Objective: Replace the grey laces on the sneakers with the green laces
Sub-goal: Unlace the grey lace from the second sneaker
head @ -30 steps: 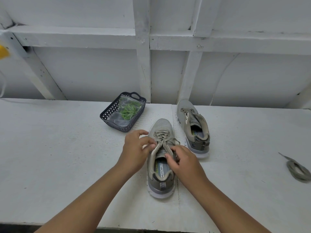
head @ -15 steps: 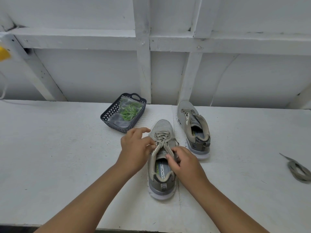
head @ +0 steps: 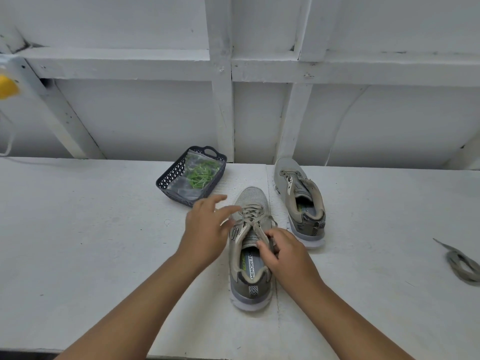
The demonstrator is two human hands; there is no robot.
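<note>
A grey sneaker [head: 250, 258] stands in front of me, toe away, with its grey lace [head: 250, 216] still threaded. My right hand [head: 284, 252] pinches the lace end at the sneaker's right top eyelets. My left hand [head: 207, 227] hovers at the sneaker's left side, fingers spread and extended towards the laces, holding nothing that I can see. A second grey sneaker [head: 301, 201] without a lace stands behind and to the right. Green laces [head: 201, 174] lie in a clear bag inside a dark basket [head: 166, 179].
A removed grey lace [head: 462, 265] lies coiled at the table's right edge. The white table [head: 78, 229] meets a white framed wall behind the basket and shoes. A yellow object [head: 6, 87] shows at the far left.
My left hand has let go of the lace and opened, its fingers now spread over the sneaker's left side. My right hand keeps its pinch at the right eyelets.
</note>
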